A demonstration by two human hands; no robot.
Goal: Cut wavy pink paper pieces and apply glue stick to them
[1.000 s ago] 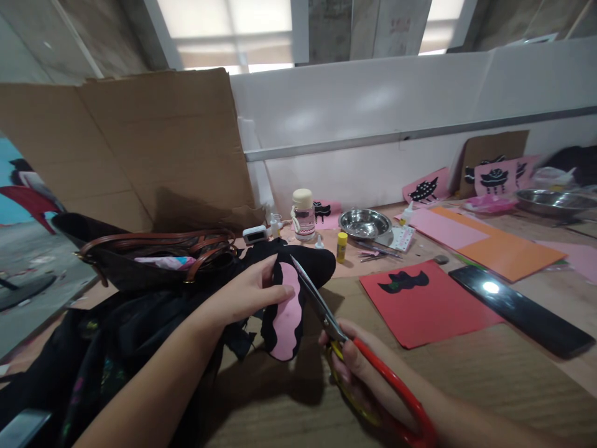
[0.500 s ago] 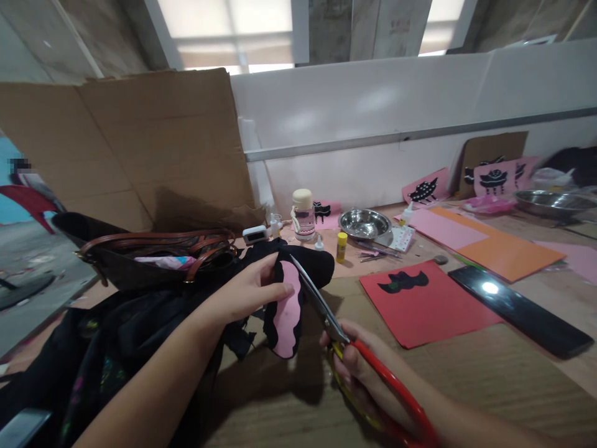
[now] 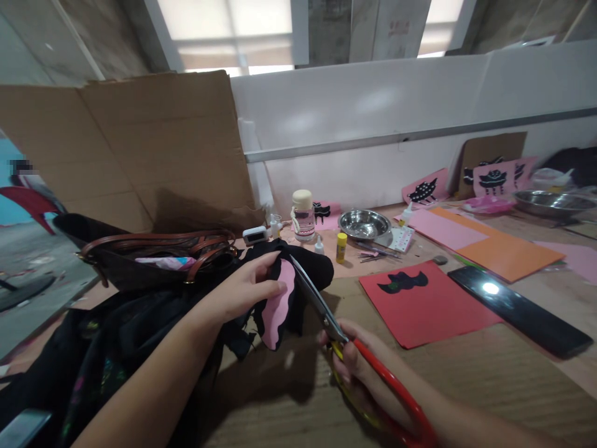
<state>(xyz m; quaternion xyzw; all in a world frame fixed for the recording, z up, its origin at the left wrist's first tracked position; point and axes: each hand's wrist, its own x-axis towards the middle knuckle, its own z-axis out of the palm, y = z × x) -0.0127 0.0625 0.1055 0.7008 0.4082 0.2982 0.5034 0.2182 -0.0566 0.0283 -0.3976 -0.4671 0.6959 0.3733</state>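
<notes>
Pinching wavy pink piece [image 3: 278,308] with black cloth [image 3: 319,266]: left hand [image 3: 252,287] | right hand [image 3: 357,367]: curled round scissors [image 3: 321,308], tips toward eleven o'clock | red sheet [image 3: 424,317]: right hand's two o'clock

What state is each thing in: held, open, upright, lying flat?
Left hand: pinching the pink piece
Right hand: closed around the scissors
Scissors: held, tips pointing forward
Pink piece: held, tilted
Handbag: open at the top
Cream-lidded bottle: upright, shut
Yellow tube: upright
Metal bowl near the cream-lidded bottle: right way up
Red sheet: lying flat
Black shape: on the red sheet
</notes>
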